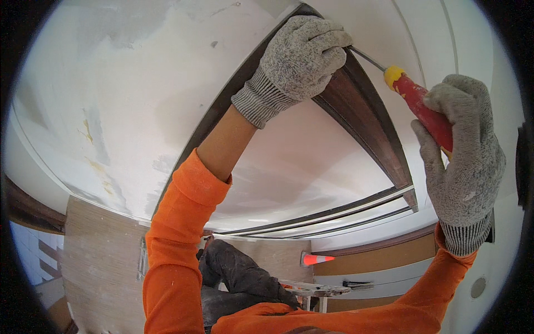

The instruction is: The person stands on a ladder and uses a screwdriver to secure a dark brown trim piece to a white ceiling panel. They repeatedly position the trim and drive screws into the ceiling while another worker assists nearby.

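Note:
My left hand (pixel 300 58), in a grey knit glove, is curled at the upper corner of a dark wooden frame (pixel 367 128), beside the tip of a screwdriver's thin metal shaft (pixel 367 57); what its fingertips hold is hidden. In my gloved right hand (pixel 461 156) is the screwdriver's red and yellow handle (pixel 417 103), angled up and left, its tip at the frame corner by my left fingers.
A patched white wall panel (pixel 111 67) fills the upper left. Below are wood-look flooring (pixel 94 261), an orange cone (pixel 317 259), part of a ladder (pixel 325 290) and my legs in dark trousers (pixel 239 267). White surfaces with grooves (pixel 428 33) lie at right.

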`<state>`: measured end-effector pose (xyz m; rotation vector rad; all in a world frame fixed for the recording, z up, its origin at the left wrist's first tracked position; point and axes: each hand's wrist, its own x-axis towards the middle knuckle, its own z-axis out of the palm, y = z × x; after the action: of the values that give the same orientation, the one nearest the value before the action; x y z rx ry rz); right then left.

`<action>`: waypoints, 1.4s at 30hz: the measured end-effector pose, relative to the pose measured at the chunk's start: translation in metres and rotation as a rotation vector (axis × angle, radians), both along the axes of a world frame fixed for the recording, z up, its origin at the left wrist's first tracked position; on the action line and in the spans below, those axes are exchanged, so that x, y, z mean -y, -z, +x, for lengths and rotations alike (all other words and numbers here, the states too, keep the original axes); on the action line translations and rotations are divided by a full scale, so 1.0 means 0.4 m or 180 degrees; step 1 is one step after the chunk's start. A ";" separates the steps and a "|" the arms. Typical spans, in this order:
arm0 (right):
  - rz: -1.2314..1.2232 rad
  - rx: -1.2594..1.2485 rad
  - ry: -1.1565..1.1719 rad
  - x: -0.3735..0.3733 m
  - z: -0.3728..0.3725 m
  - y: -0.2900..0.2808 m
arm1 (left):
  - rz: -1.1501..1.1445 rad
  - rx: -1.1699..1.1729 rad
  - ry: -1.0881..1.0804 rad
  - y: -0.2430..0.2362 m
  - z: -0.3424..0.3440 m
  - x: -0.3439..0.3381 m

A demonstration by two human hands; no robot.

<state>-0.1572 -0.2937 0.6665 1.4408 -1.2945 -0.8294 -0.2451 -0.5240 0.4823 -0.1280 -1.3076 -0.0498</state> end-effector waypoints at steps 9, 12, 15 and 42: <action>-0.0381 0.0242 0.0079 -0.037 -0.049 -0.015 | -0.0118 -0.0203 0.0484 -0.018 0.002 -0.020; -0.0173 0.0452 0.0169 -0.044 -0.037 -0.018 | 0.0286 -0.0204 0.0898 -0.020 -0.009 -0.038; 0.0054 0.0209 0.0079 -0.046 -0.065 -0.015 | -0.0187 -0.0144 0.0244 -0.011 0.005 -0.012; 0.0099 -0.0309 0.0446 -0.056 -0.068 -0.019 | 0.0003 -0.0321 0.0458 -0.022 -0.002 -0.030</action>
<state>-0.1843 -0.2712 0.6741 1.3285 -1.3247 -1.0039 -0.2459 -0.5122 0.4911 -0.2212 -1.1963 -0.1646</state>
